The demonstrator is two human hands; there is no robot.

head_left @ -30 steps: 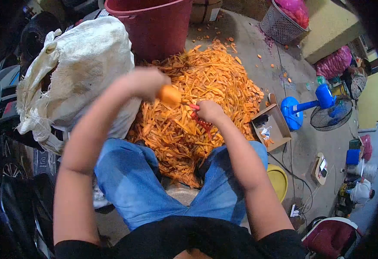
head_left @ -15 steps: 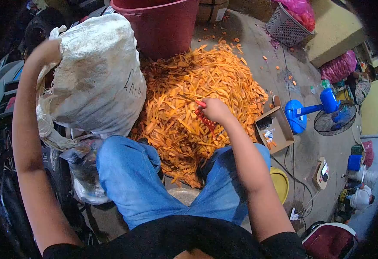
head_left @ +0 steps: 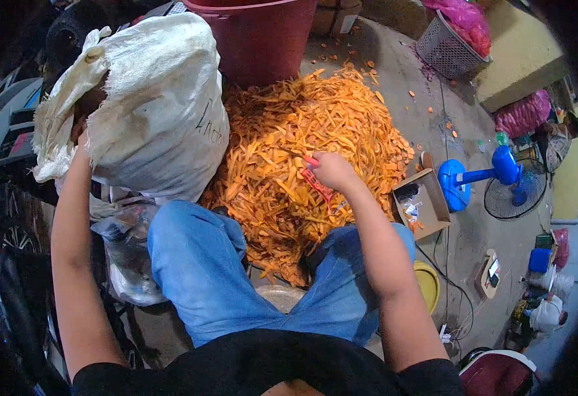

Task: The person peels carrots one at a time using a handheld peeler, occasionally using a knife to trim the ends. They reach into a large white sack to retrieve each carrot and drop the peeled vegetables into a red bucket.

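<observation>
My left hand (head_left: 83, 140) reaches into the mouth of a white woven sack (head_left: 157, 99), which stands tilted at my left with dark handwriting on its side. Its fingers are hidden inside the sack. My right hand (head_left: 332, 171) is closed around the red handle of a knife (head_left: 311, 160), its thin blade pointing left. A red patterned piece (head_left: 317, 182) hangs below that hand. Under the knife spreads a large heap of orange peelings and slices (head_left: 302, 125), reaching down between my knees.
Behind the heap stands a big dark-red tub (head_left: 262, 39). To the right are a cardboard box (head_left: 434, 221), a blue fan (head_left: 454, 185) and a cable on the floor. A filled plastic bag (head_left: 134, 264) lies by my left knee. A person (head_left: 546, 313) is far off at right.
My left hand has moved from the sack's upper edge down into its mouth, and the sack's opening now spreads wider. My right hand stays over the heap with the knife.
</observation>
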